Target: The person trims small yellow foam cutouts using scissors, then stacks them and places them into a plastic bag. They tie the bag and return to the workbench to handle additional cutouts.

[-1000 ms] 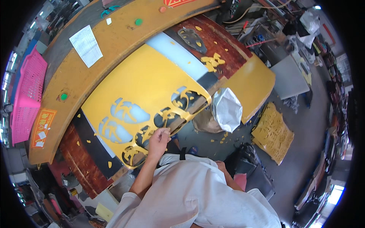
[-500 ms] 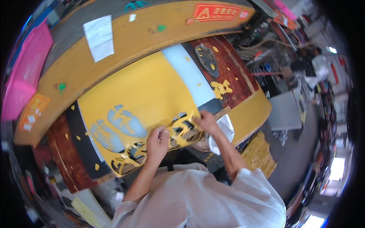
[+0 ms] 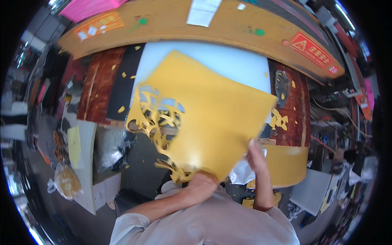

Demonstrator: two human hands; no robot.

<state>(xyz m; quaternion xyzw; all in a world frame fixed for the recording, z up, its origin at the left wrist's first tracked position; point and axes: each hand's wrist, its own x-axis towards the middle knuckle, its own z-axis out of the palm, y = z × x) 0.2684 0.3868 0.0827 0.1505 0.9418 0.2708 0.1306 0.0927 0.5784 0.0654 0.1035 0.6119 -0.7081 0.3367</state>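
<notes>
A large yellow sheet [image 3: 220, 110] is lifted and tilted in front of me, its left side and lower-left edge cut into a lacy web of openings. My left hand [image 3: 203, 181] is closed on its lower edge, next to the cut strips. At the right edge of the sheet, my right hand [image 3: 256, 157] seems to pinch it, though motion blurs the fingers. Behind the sheet lies a white board [image 3: 241, 63] on the press bed. A dark sole-shaped cutting die [image 3: 281, 87] rests to the right, near a small pile of yellow cut pieces [image 3: 279, 119].
An orange-yellow press beam [image 3: 171, 24] spans the far side, with a paper [image 3: 203, 12] on it. A pale cabinet [image 3: 85, 163] stands at the left, with a clear bag [image 3: 67, 181] beside it. A crumpled white bag [image 3: 243, 171] is by my right hand.
The yellow sheet has come up off the white board and turned, its cut part now at the left. My left hand moved down to its lower edge. The view has swung.
</notes>
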